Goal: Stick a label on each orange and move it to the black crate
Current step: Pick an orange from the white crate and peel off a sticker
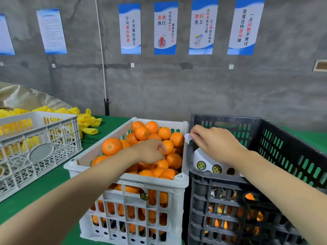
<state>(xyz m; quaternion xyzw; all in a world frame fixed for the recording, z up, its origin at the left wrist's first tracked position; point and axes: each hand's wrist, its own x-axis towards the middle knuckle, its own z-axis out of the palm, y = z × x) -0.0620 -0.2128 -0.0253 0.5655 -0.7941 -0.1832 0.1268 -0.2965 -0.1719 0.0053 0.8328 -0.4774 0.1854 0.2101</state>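
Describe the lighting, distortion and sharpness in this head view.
Head view: light is flat and even, no hard shadows or glare; wide-angle lens tilts the posters outward toward the edges; poster text reads sharp, but the label sheet beneath the right hand is too soft to read.

- Light is even and diffuse, moderately bright, coming from above; nothing throws a hard shadow.
- Soft, faint shadow lies on the table (44,188) along the left foot of the white crate (152,181).
- The oranges (112,146) look saturated, with only a dull sheen.
- The inside of the black crate (230,184) is dim.
- The label (187,137) pinched in the right hand (212,142) is washed out to a pale blob.
- The left hand (150,151) is slightly smeared, its fingers hard to read.
- Wide-angle distortion tilts the outer posters (245,26) outward.
- The forearms stretch and soften near the bottom corners.
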